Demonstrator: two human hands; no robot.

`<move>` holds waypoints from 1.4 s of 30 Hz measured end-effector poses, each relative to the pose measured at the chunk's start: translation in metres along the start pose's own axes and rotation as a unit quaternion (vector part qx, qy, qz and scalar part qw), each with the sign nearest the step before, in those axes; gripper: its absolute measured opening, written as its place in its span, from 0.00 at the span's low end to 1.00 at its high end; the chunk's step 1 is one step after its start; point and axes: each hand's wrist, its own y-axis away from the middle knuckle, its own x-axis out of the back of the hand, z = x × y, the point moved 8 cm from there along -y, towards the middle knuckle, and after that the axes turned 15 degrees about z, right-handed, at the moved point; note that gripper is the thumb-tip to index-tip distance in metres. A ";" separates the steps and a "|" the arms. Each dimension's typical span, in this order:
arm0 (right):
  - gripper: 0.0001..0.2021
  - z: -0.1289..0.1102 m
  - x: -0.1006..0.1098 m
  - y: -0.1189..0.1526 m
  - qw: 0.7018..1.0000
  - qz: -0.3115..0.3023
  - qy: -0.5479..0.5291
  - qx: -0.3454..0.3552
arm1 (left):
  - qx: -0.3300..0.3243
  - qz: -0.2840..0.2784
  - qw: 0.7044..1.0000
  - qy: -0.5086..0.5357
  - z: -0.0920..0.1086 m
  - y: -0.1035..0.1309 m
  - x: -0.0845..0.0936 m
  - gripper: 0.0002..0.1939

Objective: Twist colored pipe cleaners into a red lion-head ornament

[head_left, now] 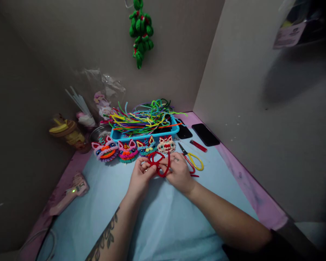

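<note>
Red pipe cleaners (163, 170), bent into several loops, are held between my two hands above the blue cloth. My left hand (142, 172) pinches the looped part at its left side. On the right, my right hand (179, 172) has its fingers closed at the other side of the loops, and a red end sticks up beside them. Just beyond my hands sit several colourful fuzzy animal heads, among them a cream one (166, 145) and a blue one (146, 146). Scissors (191, 157) with yellow and red handles lie by my right hand, partly hidden.
A blue basket (143, 137) heaped with pipe cleaners stands at the back. Two phones (205, 135) and a red lighter (198, 145) lie on the right. At left are a pink glue gun (72, 194), a metal bowl (100, 133) and a yellow-brown cup (70, 134).
</note>
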 end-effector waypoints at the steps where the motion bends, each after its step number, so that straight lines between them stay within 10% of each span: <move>1: 0.06 0.000 0.000 0.000 1.000 -0.001 0.000 -0.004 | 0.002 -0.001 1.000 0.001 0.000 0.000 0.000 0.22; 42: 0.08 0.004 -0.008 0.002 0.988 -0.033 -0.125 -0.090 | -0.026 0.070 0.997 -0.032 0.007 -0.004 0.010 0.23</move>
